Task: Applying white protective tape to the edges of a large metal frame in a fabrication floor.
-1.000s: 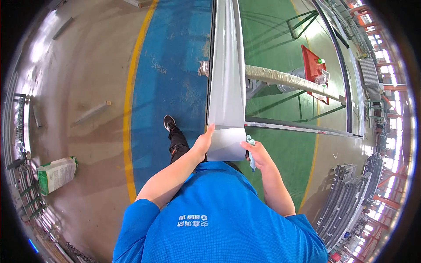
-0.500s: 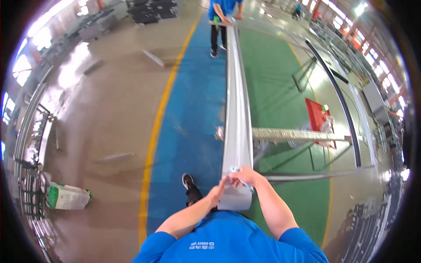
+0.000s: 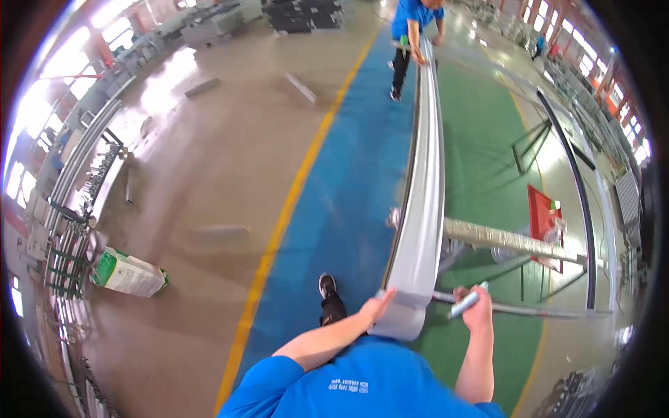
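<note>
A long silver-white metal panel, its near end curling down, runs from just in front of me to a co-worker at the far end. My left hand is closed on the panel's left edge close to the near end, its thumb side over the surface. Off the panel's right side, my right hand is raised and closed around a pale blue-grey stick-shaped tool. That tool slants down to the left, apart from the panel; its exact kind I cannot make out.
The co-worker in blue holds the far end. A wrapped beam crosses beneath the panel, beside a red tray. A black bar stands farther right. On the left floor lie a green-and-white bag and metal strips.
My hands were together over the panel's near end. My right hand has moved off to the right with the tool; my left has stayed at the left edge. The view has shifted.
</note>
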Demonstrator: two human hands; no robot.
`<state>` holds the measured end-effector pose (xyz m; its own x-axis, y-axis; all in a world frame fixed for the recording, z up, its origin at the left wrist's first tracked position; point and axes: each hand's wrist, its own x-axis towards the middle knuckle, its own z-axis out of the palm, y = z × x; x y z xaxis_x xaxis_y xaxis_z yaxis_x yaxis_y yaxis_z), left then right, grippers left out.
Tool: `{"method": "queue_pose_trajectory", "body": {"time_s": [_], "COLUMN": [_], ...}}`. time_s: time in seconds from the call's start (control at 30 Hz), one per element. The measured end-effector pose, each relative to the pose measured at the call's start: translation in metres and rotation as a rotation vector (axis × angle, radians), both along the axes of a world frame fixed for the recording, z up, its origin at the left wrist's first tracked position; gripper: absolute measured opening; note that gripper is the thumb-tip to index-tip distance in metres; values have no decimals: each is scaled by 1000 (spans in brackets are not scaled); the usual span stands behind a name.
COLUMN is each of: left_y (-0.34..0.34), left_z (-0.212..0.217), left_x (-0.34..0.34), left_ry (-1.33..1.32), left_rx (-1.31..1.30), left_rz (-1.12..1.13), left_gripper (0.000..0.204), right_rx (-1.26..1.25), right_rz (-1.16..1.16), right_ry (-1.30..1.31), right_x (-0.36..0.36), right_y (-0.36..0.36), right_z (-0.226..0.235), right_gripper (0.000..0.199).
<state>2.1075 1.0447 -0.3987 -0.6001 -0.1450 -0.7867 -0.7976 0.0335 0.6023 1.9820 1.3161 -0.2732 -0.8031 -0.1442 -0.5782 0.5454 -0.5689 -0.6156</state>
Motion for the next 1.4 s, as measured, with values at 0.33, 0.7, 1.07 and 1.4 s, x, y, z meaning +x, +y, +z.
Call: {"method": "queue_pose_trajectory", "body": {"time_s": [0.33, 0.7, 1.07, 1.4], "left_y": [-21, -14, -15, -22], "left_z": [-9, 17, 17, 7], "left_x": [-7, 2, -1, 1], "left_ry": [110, 50, 49, 45], "left_rx": [238, 322, 259, 271], "left_rz": [155, 135, 150, 143], "left_gripper": [98, 71, 85, 83], "right_rx": [-147, 6, 29, 363], "right_rz": [38, 64, 47, -194], "right_ry": [101, 143, 144, 209], "right_x": [33, 58, 55, 37], "right_y": [-87, -142, -145, -23], "right_z": [19, -17, -26, -8], "right_gripper": [15, 16, 18, 20]}}
